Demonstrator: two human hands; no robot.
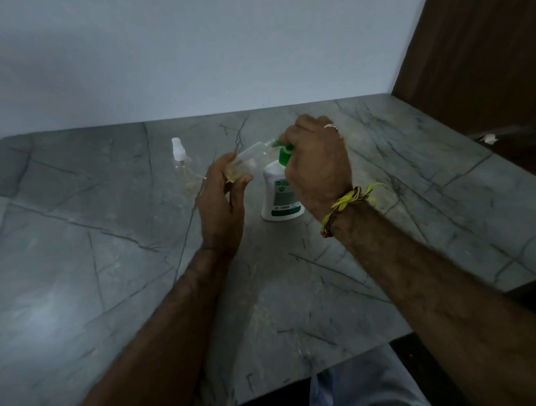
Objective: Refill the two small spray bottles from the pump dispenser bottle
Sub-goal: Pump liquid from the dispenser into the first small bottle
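— Pressing steady, or fast?
— Steady. My right hand (316,167) curls over the pump dispenser bottle (280,196), center table; my left hand (222,198) grips a tilted open spray bottle (248,157), mouth at the nozzle.
— Level?
— Too dim, perhaps low. The capped second spray bottle (180,159) stands far left.

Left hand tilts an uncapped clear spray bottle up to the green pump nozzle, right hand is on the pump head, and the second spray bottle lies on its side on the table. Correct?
Not quite: the second spray bottle stands upright, white cap on, per the head view. The rest holds.
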